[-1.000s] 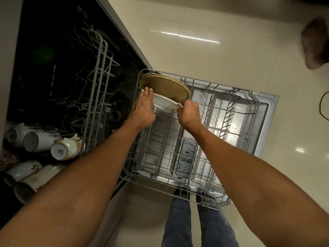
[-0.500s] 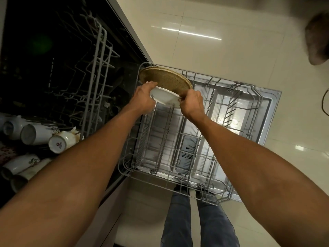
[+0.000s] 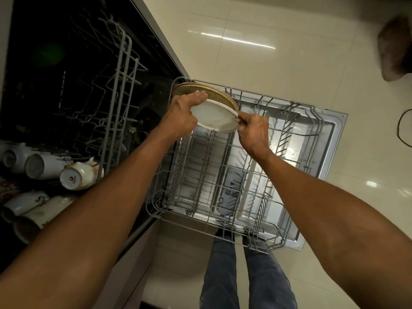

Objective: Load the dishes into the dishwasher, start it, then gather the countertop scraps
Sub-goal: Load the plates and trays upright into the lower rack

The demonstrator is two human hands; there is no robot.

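Left hand (image 3: 181, 115): curled over the upper left rim of a white plate (image 3: 215, 118), fingers reaching across its top edge; a second ago this hand lay flatter against the rim, fingers pointing up. Right hand (image 3: 253, 130): pinching the plate's right rim, as before, though the plate now shows more of its underside and sits tilted between the two hands. White plate: held on edge at the far left end of the lower rack (image 3: 223, 188), just in front of two brown speckled plates (image 3: 211, 93) already standing in the tines, touching or nearly touching them. Lower rack: pulled out over the open dishwasher door (image 3: 330, 139). Upper rack (image 3: 120, 85): to the left, holding white cups (image 3: 77, 177) lying on their sides. Below: tiled floor (image 3: 278, 70) and the person's jeans (image 3: 247, 279)
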